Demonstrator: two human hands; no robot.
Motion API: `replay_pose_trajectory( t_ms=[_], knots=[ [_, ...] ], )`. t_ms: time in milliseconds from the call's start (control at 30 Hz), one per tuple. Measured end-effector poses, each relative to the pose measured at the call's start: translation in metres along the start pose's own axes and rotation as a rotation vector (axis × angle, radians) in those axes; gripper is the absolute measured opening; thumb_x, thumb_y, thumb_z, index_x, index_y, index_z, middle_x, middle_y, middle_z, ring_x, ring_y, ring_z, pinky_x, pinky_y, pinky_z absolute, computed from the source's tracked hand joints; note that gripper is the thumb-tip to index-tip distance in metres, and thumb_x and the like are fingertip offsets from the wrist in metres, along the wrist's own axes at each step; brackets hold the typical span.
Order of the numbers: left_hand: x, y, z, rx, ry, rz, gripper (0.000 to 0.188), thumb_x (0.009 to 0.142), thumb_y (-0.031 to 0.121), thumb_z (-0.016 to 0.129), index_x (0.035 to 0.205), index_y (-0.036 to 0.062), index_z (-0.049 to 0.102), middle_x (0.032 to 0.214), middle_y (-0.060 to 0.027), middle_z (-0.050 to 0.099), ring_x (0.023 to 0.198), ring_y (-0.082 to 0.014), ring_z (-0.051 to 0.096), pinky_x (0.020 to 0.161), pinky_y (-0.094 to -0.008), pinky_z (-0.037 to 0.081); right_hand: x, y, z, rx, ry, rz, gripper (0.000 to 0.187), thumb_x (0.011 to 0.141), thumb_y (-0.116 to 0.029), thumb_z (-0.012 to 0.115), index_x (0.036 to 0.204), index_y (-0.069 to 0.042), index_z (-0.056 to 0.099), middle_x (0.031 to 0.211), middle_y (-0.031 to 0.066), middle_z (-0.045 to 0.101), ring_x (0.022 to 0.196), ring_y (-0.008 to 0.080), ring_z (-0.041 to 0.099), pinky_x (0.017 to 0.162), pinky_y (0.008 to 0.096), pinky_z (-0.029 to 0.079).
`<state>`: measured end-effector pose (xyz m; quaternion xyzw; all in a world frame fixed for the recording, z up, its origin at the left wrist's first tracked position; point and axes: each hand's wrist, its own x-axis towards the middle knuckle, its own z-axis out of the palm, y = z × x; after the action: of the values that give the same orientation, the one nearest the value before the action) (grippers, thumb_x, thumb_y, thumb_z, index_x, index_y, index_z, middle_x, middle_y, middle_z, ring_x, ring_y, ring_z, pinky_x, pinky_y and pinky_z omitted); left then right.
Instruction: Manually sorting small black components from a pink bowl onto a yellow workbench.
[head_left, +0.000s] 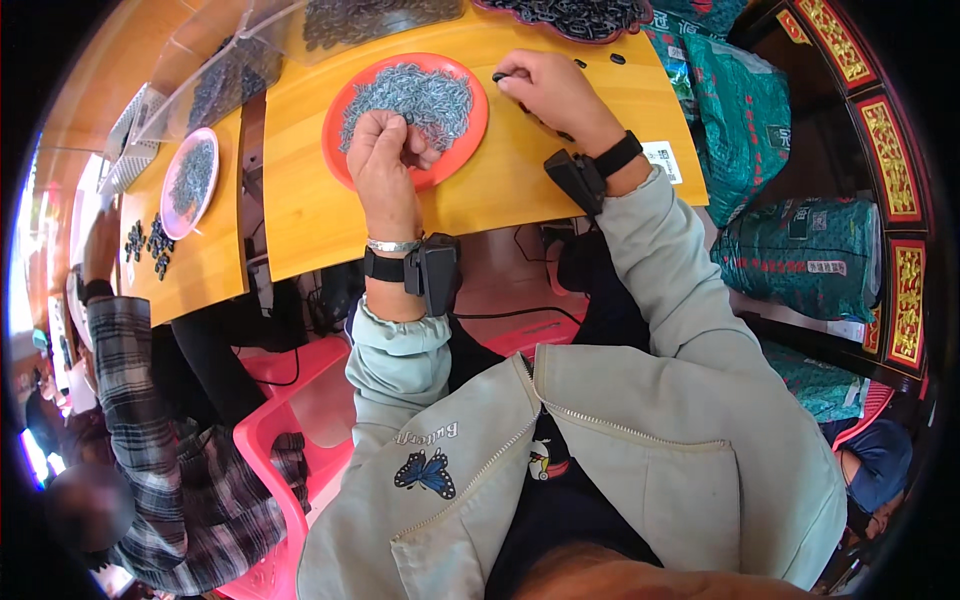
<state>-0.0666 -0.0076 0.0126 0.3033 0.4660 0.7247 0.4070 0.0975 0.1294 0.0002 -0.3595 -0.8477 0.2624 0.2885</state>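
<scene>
An orange-red plate (pixel 476 132) on the yellow wooden table holds a heap of small, slender grey-blue pieces (pixel 420 84). My left hand (pixel 382 165) hangs over the plate's near part, thumb and fingers pinched together. What they hold, if anything, is too small to make out. To the right of the plate, just above the tabletop, my right hand (pixel 552 90) pinches a small black oval piece (pixel 500 77) between thumb and finger. Similar black pieces (pixel 618 59) lie on the table beyond and beside this hand.
A dark red bowl of black pieces (pixel 575 12) and clear bins (pixel 215 90) stand at the back. Left, a co-worker in a plaid sleeve (pixel 135 370) sits by another plate (pixel 212 172) and loose black pieces. Green sacks (pixel 745 125) are stacked right. A pink chair (pixel 290 400) stands below.
</scene>
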Motion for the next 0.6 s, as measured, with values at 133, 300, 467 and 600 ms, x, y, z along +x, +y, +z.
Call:
replay_pose_trajectory(
  t_ms=[133,300,467,600],
  knots=[
    [-0.002,-0.001,0.003,0.016,0.0,-0.016,0.013,0.092,0.012,0.044,0.081,0.0046,0.048,0.064,-0.0044,0.051,0.053,-0.0141,0.051,0.051,-0.0243,0.042,-0.002,-0.003,-0.009,0.481,-0.109,0.104,0.021,0.083,-0.016,0.061,0.098,-0.002,0.063,0.075,0.003,0.063,0.062,0.0075,0.056,0.056,0.0201,0.043],
    [-0.005,-0.005,0.008,-0.008,-0.039,-0.036,0.012,0.092,0.012,0.044,0.083,0.0045,0.048,0.066,-0.0051,0.053,0.053,-0.0142,0.052,0.051,-0.0241,0.042,-0.012,-0.03,-0.015,0.8,-0.294,0.222,0.022,0.087,-0.017,0.058,0.101,-0.002,0.062,0.075,-0.0018,0.059,0.066,0.0048,0.053,0.06,0.0185,0.042],
    [-0.008,-0.008,0.013,-0.058,-0.07,-0.082,0.012,0.092,0.012,0.043,0.083,0.0046,0.049,0.066,-0.0051,0.054,0.054,-0.0137,0.053,0.051,-0.0235,0.043,-0.017,-0.029,0.001,0.947,-0.397,0.238,0.02,0.088,-0.018,0.058,0.098,-0.002,0.063,0.075,-0.0021,0.059,0.064,0.004,0.053,0.059,0.0171,0.042],
    [-0.009,-0.01,0.016,-0.054,-0.086,-0.094,0.013,0.092,0.013,0.042,0.083,0.0051,0.048,0.065,-0.005,0.055,0.053,-0.013,0.053,0.051,-0.0227,0.042,-0.016,-0.033,0.007,0.856,-0.426,0.24,0.02,0.087,-0.017,0.058,0.099,-0.002,0.065,0.075,0.0008,0.063,0.062,0.0056,0.056,0.058,0.018,0.045]
  ],
)
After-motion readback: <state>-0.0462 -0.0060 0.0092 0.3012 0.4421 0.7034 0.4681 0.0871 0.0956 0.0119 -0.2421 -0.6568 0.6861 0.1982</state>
